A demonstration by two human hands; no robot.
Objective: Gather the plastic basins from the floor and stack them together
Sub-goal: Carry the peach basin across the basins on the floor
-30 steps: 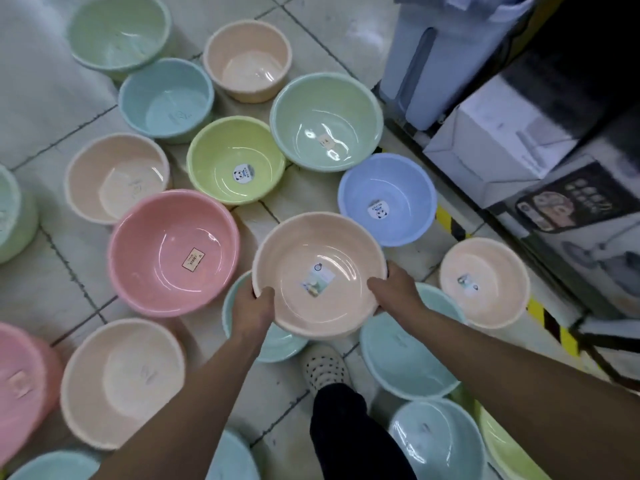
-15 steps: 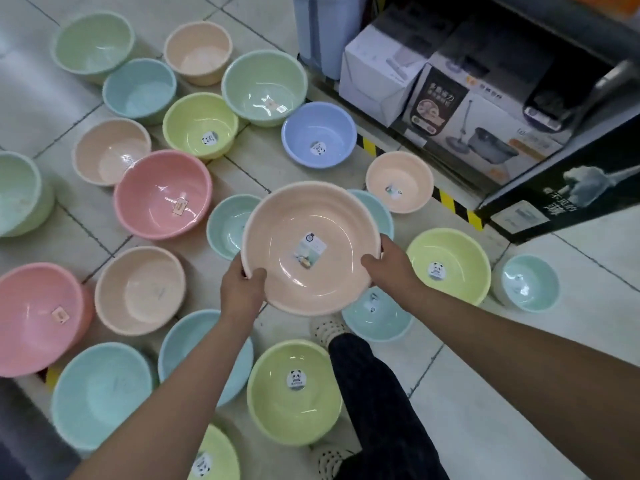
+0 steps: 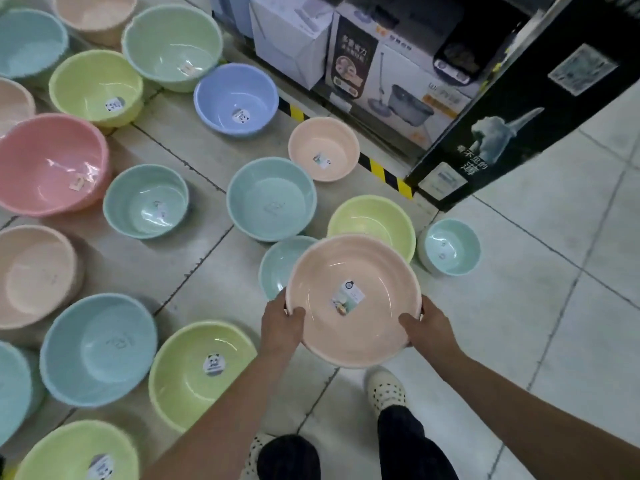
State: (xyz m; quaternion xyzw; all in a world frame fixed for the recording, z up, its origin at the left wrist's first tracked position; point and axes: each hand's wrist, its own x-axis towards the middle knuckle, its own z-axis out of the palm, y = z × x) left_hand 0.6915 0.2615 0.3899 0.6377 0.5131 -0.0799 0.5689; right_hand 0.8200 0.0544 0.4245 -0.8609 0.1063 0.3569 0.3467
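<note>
I hold a large peach basin (image 3: 353, 301) above the floor, with a label stuck in its bottom. My left hand (image 3: 281, 323) grips its left rim and my right hand (image 3: 427, 327) grips its right rim. Under and behind it sit a small teal basin (image 3: 280, 265) and a yellow-green basin (image 3: 372, 220), both partly covered by the held one. Several more basins lie on the tiles: a teal one (image 3: 272, 199), a small peach one (image 3: 323, 148), a blue one (image 3: 236, 98), a pink one (image 3: 52, 164) and a small mint one (image 3: 449, 246).
Boxed mop sets (image 3: 394, 71) and a black display stand (image 3: 519, 109) line the far side behind a yellow-black floor stripe (image 3: 381, 169). Bare tiles (image 3: 519, 306) stretch to the right. My feet in spotted clogs (image 3: 386, 393) stand below the held basin.
The peach basin has been lifted off the floor and carried to the right with both hands. The view has swung right, showing the yellow-green and mint basins and the bare tiles.
</note>
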